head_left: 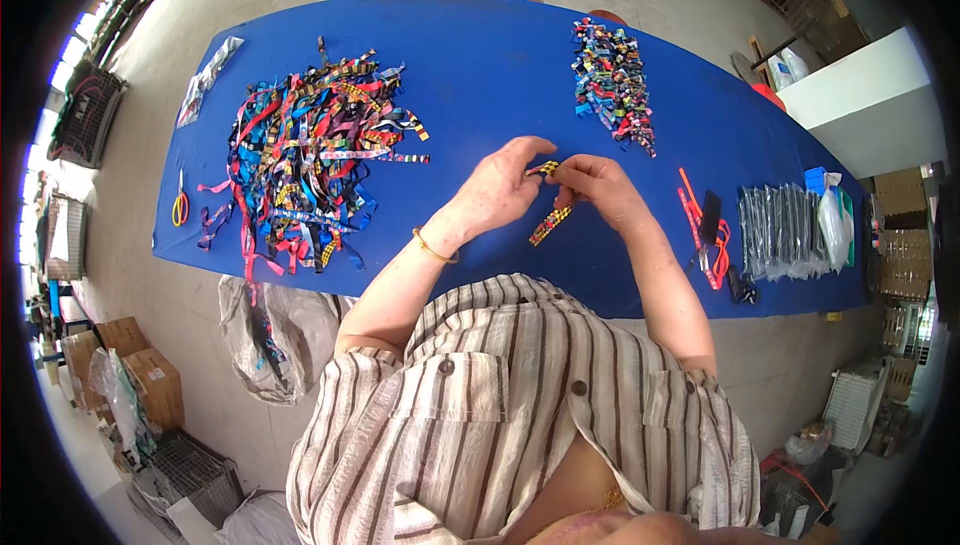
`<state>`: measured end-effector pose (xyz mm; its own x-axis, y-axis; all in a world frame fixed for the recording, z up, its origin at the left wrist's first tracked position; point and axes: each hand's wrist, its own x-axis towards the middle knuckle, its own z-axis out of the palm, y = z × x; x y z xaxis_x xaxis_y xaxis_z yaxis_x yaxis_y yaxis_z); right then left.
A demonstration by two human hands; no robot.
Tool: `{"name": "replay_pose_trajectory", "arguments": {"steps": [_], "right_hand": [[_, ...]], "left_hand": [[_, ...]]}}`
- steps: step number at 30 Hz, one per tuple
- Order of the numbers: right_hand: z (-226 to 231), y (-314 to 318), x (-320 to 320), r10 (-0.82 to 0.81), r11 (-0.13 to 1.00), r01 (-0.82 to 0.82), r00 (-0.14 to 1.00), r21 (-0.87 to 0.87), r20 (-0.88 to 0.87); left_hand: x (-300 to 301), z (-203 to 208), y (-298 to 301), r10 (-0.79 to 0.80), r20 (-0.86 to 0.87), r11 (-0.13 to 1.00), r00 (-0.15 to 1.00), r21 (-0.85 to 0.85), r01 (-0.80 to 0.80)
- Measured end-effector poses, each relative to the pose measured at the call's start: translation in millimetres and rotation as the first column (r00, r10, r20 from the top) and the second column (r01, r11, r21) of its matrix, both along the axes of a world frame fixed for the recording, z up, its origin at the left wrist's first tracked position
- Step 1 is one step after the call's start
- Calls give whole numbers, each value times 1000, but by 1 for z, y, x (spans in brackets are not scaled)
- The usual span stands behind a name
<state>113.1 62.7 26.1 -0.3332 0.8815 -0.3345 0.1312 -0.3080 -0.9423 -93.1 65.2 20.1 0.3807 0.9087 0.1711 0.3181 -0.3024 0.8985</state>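
My left hand (pixel 498 187) and my right hand (pixel 602 191) meet above the middle of the blue table. Between their fingertips they pinch a narrow patterned fabric strap (pixel 549 227) in yellow, black and red. One length of it dangles below the fingers toward the table's near edge. Part of the strap is covered by my fingers, so how it is folded or looped there cannot be made out. To the left spreads a big tangled heap of colourful straps (pixel 320 150). Beyond my right hand lies a pile of short, bundled colourful straps (pixel 612 80).
Yellow-handled scissors (pixel 180 209) lie at the table's left edge, near a clear plastic bag (pixel 210 80). On the right are a black phone-like object (pixel 711 217), red-orange straps (pixel 692 207) and a row of plastic-wrapped packs (pixel 782 233). A whitish sack (pixel 285 335) stands below the near left edge.
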Motion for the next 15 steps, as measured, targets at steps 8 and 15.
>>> {"name": "replay_pose_trajectory", "arguments": {"steps": [8,15], "right_hand": [[-5,0,-2,87,996,-87,996,13,9],[7,-7,-5,224,971,-215,971,106,-86]], "left_hand": [[-8,-16,9,-42,4,994,999,-100,43],[-13,-24,16,140,89,974,986,-193,-121]]}}
